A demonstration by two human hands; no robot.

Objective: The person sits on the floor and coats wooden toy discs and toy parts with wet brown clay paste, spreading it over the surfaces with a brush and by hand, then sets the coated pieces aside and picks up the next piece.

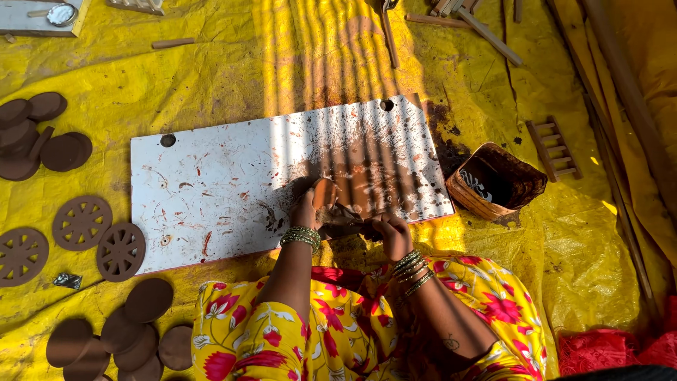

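A white board smeared with brown clay lies on a yellow sheet. At its near edge my left hand holds a small lump of brown clay. My right hand is closed over a dark piece just beside it, at the board's edge; what that piece is I cannot tell. Both wrists wear several bangles. My lap, in a yellow flowered dress, is right below.
A small woven basket sits right of the board. Cut-out clay wheels and plain clay discs lie at the left. A small wooden ladder frame and wooden sticks lie at the far right.
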